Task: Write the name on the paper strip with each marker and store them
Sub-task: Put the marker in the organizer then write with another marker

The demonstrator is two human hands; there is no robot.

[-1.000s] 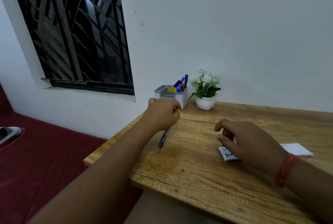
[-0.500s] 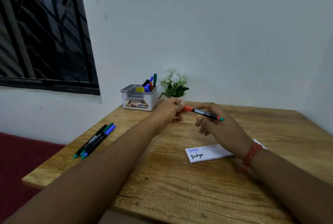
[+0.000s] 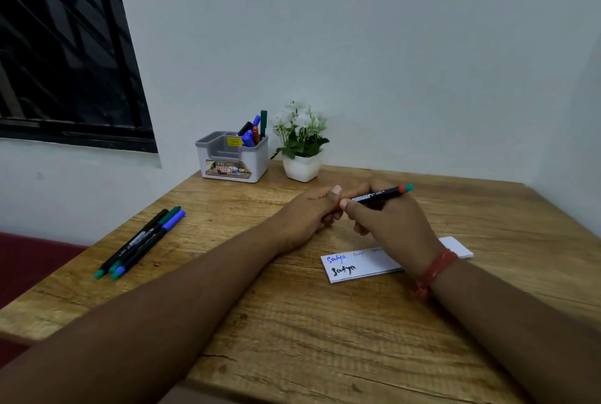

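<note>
Beside the hands [image 3: 354, 211], three markers [image 3: 140, 242] lie left.

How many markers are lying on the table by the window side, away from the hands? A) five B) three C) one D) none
B: three markers lie side by side on the wooden table, near its left edge, apart from both hands.
</note>
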